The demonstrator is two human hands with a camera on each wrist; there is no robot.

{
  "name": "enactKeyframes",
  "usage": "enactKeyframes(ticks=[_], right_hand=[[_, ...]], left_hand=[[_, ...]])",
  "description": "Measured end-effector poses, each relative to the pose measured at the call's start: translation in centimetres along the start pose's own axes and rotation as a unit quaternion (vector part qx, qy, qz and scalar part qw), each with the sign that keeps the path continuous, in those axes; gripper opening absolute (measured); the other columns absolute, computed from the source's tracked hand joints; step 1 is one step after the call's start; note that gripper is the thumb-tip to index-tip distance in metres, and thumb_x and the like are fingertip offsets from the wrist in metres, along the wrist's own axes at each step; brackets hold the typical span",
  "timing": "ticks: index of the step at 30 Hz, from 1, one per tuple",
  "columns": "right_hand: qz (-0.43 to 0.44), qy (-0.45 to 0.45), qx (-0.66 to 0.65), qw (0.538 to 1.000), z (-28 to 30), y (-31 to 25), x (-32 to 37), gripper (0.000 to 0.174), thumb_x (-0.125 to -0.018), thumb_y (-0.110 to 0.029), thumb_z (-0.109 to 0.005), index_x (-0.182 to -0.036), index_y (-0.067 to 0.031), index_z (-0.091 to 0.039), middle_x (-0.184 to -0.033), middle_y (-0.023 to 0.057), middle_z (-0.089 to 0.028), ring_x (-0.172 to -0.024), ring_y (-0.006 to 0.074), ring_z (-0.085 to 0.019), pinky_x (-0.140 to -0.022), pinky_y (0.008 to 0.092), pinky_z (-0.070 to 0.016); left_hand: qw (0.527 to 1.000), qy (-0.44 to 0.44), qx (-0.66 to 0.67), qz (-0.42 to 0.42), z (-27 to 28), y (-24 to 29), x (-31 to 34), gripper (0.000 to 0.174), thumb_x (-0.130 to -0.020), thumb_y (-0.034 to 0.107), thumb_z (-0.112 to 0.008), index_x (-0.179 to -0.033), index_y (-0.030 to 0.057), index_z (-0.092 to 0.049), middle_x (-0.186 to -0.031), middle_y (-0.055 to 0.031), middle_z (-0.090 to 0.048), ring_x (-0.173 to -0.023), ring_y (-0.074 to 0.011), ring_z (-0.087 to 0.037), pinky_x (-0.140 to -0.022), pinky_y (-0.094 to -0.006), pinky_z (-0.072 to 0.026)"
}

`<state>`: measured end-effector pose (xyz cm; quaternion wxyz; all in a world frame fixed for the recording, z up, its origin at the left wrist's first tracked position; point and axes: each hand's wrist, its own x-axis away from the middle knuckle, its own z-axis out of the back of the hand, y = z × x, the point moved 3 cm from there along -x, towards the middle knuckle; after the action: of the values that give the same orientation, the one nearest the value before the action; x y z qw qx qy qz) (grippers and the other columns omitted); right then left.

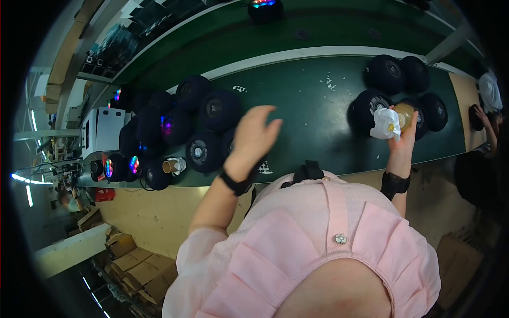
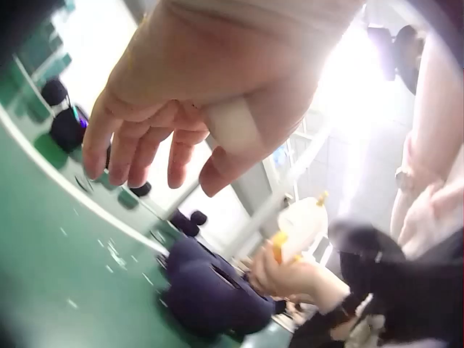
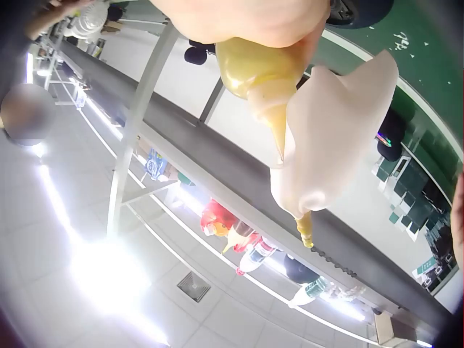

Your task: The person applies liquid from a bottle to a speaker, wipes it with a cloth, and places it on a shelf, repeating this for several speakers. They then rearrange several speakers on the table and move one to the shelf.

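Note:
My right hand (image 1: 404,144) grips an amber squeeze bottle (image 3: 257,65) with a pointed nozzle, over the right side of the bench. Beside it in the same hand is a crumpled, soft white thing (image 3: 326,130) with a yellow nozzle tip; how it is held is hidden. Dark, round, wheel-shaped things (image 1: 386,74) with grey hubs stand around this hand. My left hand (image 1: 257,135) hangs over the bench with loose fingers and holds nothing. A white strip (image 2: 235,125) crosses near its thumb. Nearest to it is a dark wheel-shaped thing (image 1: 220,110) at the left.
The green bench (image 1: 297,106) has chipped paint. Several more wheel-shaped things, some with coloured lights, crowd its left end near a white box (image 1: 103,130). A brown roll (image 1: 168,167) lies at the front edge. Cardboard boxes (image 1: 142,267) stand on the floor. Another person's hand (image 1: 482,115) shows far right.

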<state>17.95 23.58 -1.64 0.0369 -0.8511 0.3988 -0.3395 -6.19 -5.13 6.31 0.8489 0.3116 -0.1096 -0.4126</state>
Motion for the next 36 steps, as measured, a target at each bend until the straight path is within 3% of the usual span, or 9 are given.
enactKeyframes(ticks=[3, 6, 9, 14, 18, 21, 26, 33, 36], right_hand=[[-0.028, -0.03, 0.012, 0.999, -0.5, 1.5, -0.1, 0.057, -0.081, -0.05, -0.057, -0.11, -0.0019, -0.048, -0.099, 0.0182, -0.057, -0.09, 0.0299, -0.058, -0.082, 0.0429, -0.049], [-0.045, -0.051, 0.023, 0.997, -1.6, 3.0, 0.0, 0.053, -0.082, -0.049, -0.057, -0.107, -0.0023, -0.051, -0.097, 0.018, -0.058, -0.089, 0.03, -0.058, -0.081, 0.0427, -0.0498], [-0.068, -0.076, 0.027, 0.994, -2.7, 4.7, 0.8, 0.049, -0.084, -0.047, -0.055, -0.104, -0.0023, -0.053, -0.095, 0.0174, -0.059, -0.088, 0.0316, -0.058, -0.079, 0.0432, -0.0506], [-0.061, -0.012, 0.073, 0.995, -4.3, 7.3, 2.4, 0.047, -0.084, -0.049, -0.054, -0.108, -0.009, -0.05, -0.099, 0.0115, -0.055, -0.091, 0.0313, -0.055, -0.082, 0.0461, -0.0477], [-0.011, -0.01, 0.086, 0.996, -4.5, 8.3, 2.1, 0.041, -0.084, -0.044, -0.057, -0.109, -0.0115, -0.05, -0.101, 0.0068, -0.056, -0.093, 0.0229, -0.056, -0.08, 0.041, -0.0479], [0.079, 0.008, 0.106, 0.991, -4.5, 8.4, 1.0, 0.041, -0.085, -0.038, -0.059, -0.112, -0.0091, -0.049, -0.103, 0.0065, -0.056, -0.094, 0.0228, -0.056, -0.082, 0.0385, -0.0479], [0.29, -0.076, 0.212, 0.93, -6.7, 7.5, 0.2, 0.035, -0.086, -0.03, -0.06, -0.108, -0.0032, -0.051, -0.097, 0.006, -0.058, -0.087, 0.0165, -0.057, -0.077, 0.0314, -0.0485], [0.232, -0.069, 0.155, 0.958, -7.6, 7.1, -1.5, 0.04, -0.086, -0.035, -0.059, -0.11, -0.0046, -0.049, -0.1, 0.0083, -0.057, -0.09, 0.0215, -0.058, -0.078, 0.0363, -0.0495], [0.05, -0.037, 0.051, 0.997, -7.5, 7.3, -0.8, 0.041, -0.086, -0.043, -0.055, -0.108, -0.0083, -0.051, -0.095, 0.0088, -0.058, -0.086, 0.0259, -0.058, -0.075, 0.0416, -0.0503]], left_hand=[[0.984, -0.038, -0.135, 0.11, 4.9, -4.5, 3.4, 0.066, -0.062, 0.025, -0.076, -0.118, 0.0022, -0.049, -0.111, -0.0192, -0.054, -0.103, -0.0346, -0.052, -0.087, -0.0389, -0.0435], [0.974, -0.18, -0.096, 0.103, 4.8, -6.6, 5.8, 0.094, -0.049, 0.022, -0.084, -0.129, 0.004, -0.038, -0.119, -0.021, -0.048, -0.105, -0.0375, -0.049, -0.088, -0.0403, -0.0439], [0.964, -0.165, -0.176, 0.113, 3.7, -5.0, 5.7, 0.109, -0.039, 0.017, -0.087, -0.133, 0.0045, -0.034, -0.124, -0.0237, -0.043, -0.107, -0.0403, -0.046, -0.088, -0.0427, -0.0441], [0.981, -0.06, -0.179, 0.055, -0.7, -4.1, 4.0, 0.098, -0.058, 0.048, -0.077, -0.131, 0.0007, -0.034, -0.111, -0.0229, -0.046, -0.1, -0.0387, -0.049, -0.077, -0.0417, -0.0467], [0.989, -0.091, -0.054, 0.1, -3.6, -1.3, 1.6, 0.095, -0.058, 0.045, -0.078, -0.128, -0.0021, -0.035, -0.116, -0.0225, -0.044, -0.104, -0.0358, -0.049, -0.08, -0.0434, -0.0452], [0.99, -0.061, -0.128, -0.003, -5.0, 0.3, 0.0, 0.094, -0.057, 0.042, -0.079, -0.129, -0.0011, -0.036, -0.124, -0.0214, -0.041, -0.115, -0.036, -0.042, -0.089, -0.0447, -0.04], [0.995, -0.024, -0.005, -0.096, -7.5, -0.3, -1.9, 0.079, -0.06, 0.035, -0.078, -0.124, 0.0027, -0.044, -0.132, -0.0203, -0.039, -0.122, -0.0355, -0.035, -0.101, -0.0425, -0.0296], [0.99, 0.049, 0.118, -0.065, -5.6, -2.9, -9.1, 0.044, -0.069, 0.025, -0.07, -0.105, 0.0024, -0.059, -0.116, -0.0203, -0.052, -0.109, -0.0348, -0.048, -0.093, -0.0398, -0.0383], [0.964, 0.001, 0.251, 0.087, -4.5, -5.0, -16.2, 0.047, -0.075, 0.026, -0.07, -0.112, 0.001, -0.054, -0.116, -0.0112, -0.053, -0.106, -0.0213, -0.051, -0.085, -0.0331, -0.0428]])
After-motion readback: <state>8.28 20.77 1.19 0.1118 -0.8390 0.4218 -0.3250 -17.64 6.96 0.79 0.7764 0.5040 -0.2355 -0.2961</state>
